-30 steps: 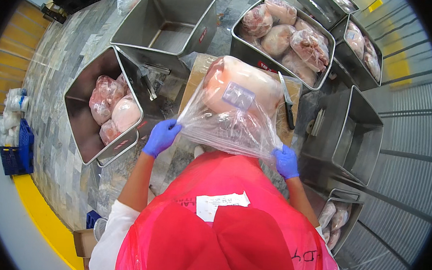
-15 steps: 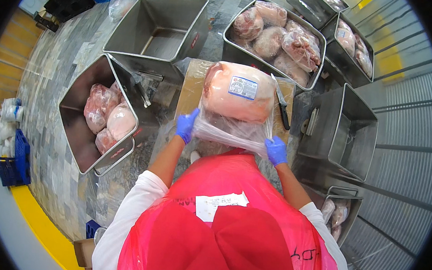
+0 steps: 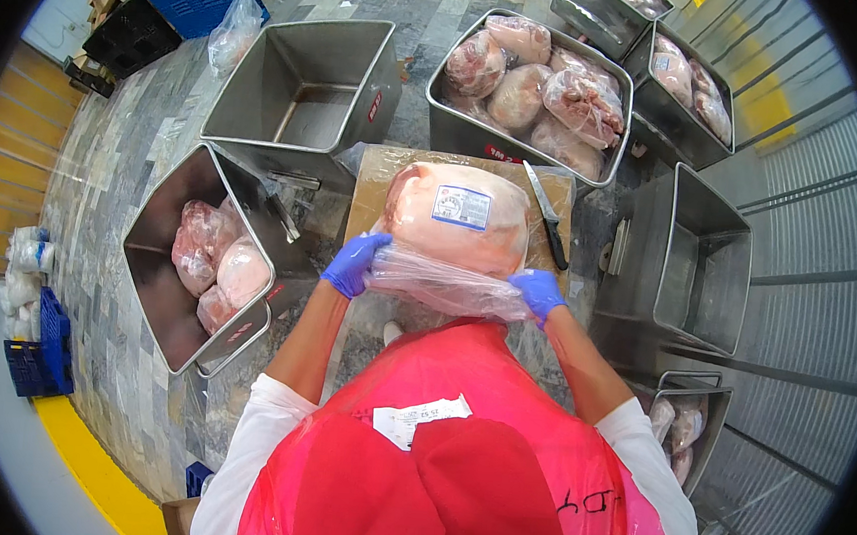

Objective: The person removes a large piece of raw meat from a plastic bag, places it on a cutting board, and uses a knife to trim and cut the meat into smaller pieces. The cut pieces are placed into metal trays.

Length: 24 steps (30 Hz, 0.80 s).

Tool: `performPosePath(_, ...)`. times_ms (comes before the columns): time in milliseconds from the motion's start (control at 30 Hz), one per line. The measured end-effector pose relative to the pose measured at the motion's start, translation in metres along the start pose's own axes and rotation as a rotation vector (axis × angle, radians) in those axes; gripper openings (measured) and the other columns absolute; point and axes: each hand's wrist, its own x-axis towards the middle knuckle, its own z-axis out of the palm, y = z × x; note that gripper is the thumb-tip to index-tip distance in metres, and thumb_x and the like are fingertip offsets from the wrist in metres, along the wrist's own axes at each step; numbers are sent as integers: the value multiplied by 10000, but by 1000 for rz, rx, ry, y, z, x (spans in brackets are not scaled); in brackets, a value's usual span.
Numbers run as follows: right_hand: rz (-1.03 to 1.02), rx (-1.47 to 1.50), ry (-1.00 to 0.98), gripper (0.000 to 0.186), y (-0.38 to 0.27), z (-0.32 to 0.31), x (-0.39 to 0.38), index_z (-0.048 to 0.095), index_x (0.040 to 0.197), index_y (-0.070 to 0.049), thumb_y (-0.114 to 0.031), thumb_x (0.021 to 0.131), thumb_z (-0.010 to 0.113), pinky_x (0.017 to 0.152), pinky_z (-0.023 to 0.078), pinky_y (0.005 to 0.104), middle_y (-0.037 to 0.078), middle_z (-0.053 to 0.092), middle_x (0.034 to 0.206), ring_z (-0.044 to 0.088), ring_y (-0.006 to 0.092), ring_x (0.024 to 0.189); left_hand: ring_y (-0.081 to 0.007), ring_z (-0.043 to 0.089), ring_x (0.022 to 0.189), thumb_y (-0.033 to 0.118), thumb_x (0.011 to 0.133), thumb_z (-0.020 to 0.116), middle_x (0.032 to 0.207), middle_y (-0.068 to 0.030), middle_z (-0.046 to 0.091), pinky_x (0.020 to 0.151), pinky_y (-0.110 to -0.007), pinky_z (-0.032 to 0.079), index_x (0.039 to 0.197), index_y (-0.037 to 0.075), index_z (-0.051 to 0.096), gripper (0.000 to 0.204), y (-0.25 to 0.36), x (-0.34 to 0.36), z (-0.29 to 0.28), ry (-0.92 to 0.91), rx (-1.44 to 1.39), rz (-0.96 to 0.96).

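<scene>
A large pale pink cut of meat point(image 3: 408, 206) with a white and blue label point(image 3: 461, 207) lies on a brown board point(image 3: 369, 189) in front of me. Clear plastic wrap point(image 3: 437, 283) stretches along its near side. My blue-gloved left hand point(image 3: 352, 264) is closed on the left end of this wrap, close to the meat. At the other end, my gloved right hand point(image 3: 538, 293) grips the wrap too. Beyond the right hand, a black-handled knife point(image 3: 549, 219) rests on the board's right side, its blade pointing away from me. The meat hides most of the board.
Left of the board stands a metal bin point(image 3: 164, 279) holding wrapped meat. A metal bin point(image 3: 216, 104) with a bare bottom is behind it. Another bin point(image 3: 449, 120) full of wrapped meat stands beyond the board. More metal bins point(image 3: 673, 255) line the right side.
The meat has come slightly nearer to me on the board. My hands are closer to it, and the wrap between them looks shorter and more bunched. The whole view has shifted a little.
</scene>
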Motion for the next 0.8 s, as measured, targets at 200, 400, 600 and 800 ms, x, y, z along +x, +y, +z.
performPosePath(200,-376,146,69,136,-98,-58,-92,763,972,-12,-77,930,651,761,542,337,77,746,917,698,181,823,-94,571,754,243,976,648,865,23,628,668,-290,467,965,97,680,150,65,-51,22,-81,186,355)
performPosePath(400,-212,586,55,131,-219,-74,-144,753,1011,2,-35,892,712,823,529,309,72,738,944,683,146,894,-77,595,812,221,976,684,882,25,669,727,-261,468,1030,73,693,158,124,-134,24,150,445,591)
performPosePath(600,-953,26,-142,157,-301,-53,-140,739,1054,-42,-49,899,715,838,536,351,111,715,1006,693,261,928,-227,583,1241,93,918,723,1387,-124,582,1046,-356,455,1137,16,672,238,123,-166,25,25,824,1110)
performPosePath(800,-919,-80,-334,269,-344,52,-94,717,1184,-45,-215,982,663,930,505,402,155,682,1132,650,320,1013,-236,550,1325,125,938,655,1387,-141,609,1132,-417,415,1246,52,631,318,13,-117,8,-262,299,688)
